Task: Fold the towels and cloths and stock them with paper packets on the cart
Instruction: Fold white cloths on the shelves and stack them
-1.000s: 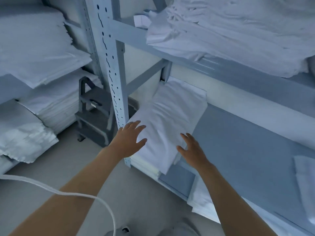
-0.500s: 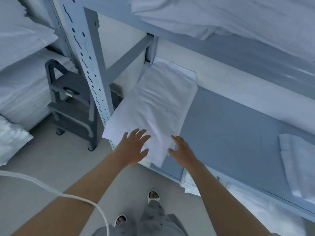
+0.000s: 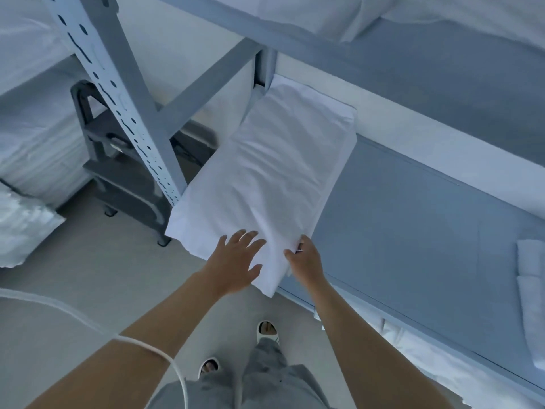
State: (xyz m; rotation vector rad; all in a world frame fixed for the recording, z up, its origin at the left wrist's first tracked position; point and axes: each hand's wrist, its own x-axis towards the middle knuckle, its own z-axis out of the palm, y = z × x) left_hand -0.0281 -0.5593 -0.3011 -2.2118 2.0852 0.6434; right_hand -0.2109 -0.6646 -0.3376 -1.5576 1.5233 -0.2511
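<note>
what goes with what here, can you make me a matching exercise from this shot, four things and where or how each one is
Things:
1. left hand
2. right hand
3. folded white cloth
4. grey step stool

States:
a. on the floor behind the rack post
b. grips the cloth's near right edge
c. lies on the blue shelf, near end overhanging
d. fingers spread on the cloth's near end

Pairs: 1-d, 2-b, 3-c, 4-a

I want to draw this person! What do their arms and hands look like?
Both arms are bare with no sleeves showing. The left hand and right hand wear no gloves. A thin white cable crosses the left forearm.
</note>
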